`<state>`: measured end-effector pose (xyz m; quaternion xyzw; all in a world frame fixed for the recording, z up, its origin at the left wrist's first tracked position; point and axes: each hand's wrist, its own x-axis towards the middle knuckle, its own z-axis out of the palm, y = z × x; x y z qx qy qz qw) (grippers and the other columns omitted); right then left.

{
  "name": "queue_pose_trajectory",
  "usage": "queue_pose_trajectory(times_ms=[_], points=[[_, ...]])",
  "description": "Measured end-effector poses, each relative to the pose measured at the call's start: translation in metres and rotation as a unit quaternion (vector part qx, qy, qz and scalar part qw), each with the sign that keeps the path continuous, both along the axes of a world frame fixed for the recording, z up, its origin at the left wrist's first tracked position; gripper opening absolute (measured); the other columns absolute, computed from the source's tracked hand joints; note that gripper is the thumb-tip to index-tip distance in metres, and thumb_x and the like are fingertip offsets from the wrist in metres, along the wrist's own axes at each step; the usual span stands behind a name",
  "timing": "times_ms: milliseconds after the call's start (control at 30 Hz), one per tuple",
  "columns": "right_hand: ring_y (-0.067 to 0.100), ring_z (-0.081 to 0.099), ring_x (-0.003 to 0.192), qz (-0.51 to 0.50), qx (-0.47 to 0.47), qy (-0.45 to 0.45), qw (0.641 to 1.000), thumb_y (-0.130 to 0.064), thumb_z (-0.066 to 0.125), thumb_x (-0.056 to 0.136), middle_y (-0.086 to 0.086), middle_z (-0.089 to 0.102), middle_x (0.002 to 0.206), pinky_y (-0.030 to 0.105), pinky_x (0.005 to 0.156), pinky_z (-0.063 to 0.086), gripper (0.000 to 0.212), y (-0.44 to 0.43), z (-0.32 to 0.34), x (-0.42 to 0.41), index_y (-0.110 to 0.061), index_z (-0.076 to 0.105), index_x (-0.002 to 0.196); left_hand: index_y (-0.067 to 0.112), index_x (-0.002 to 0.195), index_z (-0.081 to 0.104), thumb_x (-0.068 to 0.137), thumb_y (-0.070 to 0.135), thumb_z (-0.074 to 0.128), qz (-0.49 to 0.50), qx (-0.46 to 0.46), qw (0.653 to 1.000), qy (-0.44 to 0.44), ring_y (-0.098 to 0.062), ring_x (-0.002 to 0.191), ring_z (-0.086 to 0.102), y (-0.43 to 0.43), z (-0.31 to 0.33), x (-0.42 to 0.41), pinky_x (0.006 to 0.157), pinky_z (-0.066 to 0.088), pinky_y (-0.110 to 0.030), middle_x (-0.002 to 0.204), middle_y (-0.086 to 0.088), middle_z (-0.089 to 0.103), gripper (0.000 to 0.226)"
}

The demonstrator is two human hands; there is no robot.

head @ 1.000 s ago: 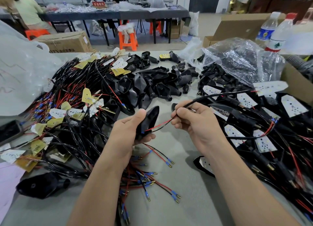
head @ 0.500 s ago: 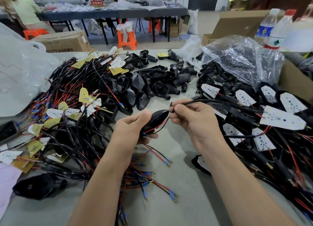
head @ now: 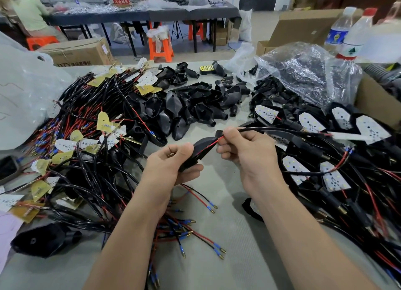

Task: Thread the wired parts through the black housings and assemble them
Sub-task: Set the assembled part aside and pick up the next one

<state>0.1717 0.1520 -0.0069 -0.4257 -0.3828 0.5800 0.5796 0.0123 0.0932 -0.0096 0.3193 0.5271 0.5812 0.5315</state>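
My left hand (head: 171, 166) grips a black housing (head: 200, 149) above the middle of the table. A red and black wire pair runs along that housing to its narrow end. There my right hand (head: 245, 146) pinches the black cable (head: 271, 129), which leads right to a white LED board (head: 349, 136) hanging blurred over the right pile. A heap of loose black housings (head: 191, 107) lies behind my hands. Wired boards, white and yellow, are piled at the left (head: 86, 142).
Finished black units with white boards (head: 312, 168) cover the right side. A clear plastic bag of parts (head: 303, 72) and a cardboard box (head: 377, 103) stand at back right, with water bottles (head: 349, 40). A large white bag (head: 23, 94) fills the far left. Loose wire ends (head: 195, 233) lie near my forearms.
The housing has tilted flatter in my left hand. My right hand has drawn the cable through, and the white board on its far end has slid left, closer to the housing.
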Motion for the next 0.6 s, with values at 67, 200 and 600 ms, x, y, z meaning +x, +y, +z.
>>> queue_pose_trajectory(times_ms=[67,200,600], points=[[0.016,0.065,0.051,0.008,0.018,-0.024,1.0,-0.009,0.073,0.092,0.008,0.071,0.064,0.021,0.047,0.047,0.016,-0.003,-0.001,-0.003,-0.004,0.071,0.076,0.005,0.103,0.071,0.064,0.05,0.077,0.015,0.01,1.0,-0.005,-0.028,0.079,0.079,0.0,0.0,0.0,0.062,0.061,-0.025,0.096,-0.015,0.079,0.06],[0.019,0.057,0.051,-0.022,0.082,-0.093,0.992,-0.015,0.079,0.082,0.011,0.069,0.063,0.027,0.052,0.048,0.011,-0.005,-0.003,-0.003,-0.011,0.075,0.072,0.006,0.107,0.073,0.071,0.051,0.072,0.024,0.013,1.0,-0.013,-0.027,0.079,0.079,0.001,0.001,-0.001,0.06,0.06,-0.024,0.097,-0.013,0.08,0.058],[0.002,0.07,0.102,-0.052,0.145,-0.24,0.958,-0.016,0.072,0.07,-0.014,0.076,0.102,0.04,0.097,0.054,0.007,0.011,-0.004,0.019,-0.02,0.073,0.065,0.005,0.1,0.075,0.102,0.022,0.062,0.079,-0.016,0.995,-0.059,-0.021,0.075,0.079,0.005,-0.005,-0.008,0.054,0.058,-0.021,0.094,-0.017,0.079,0.022]])
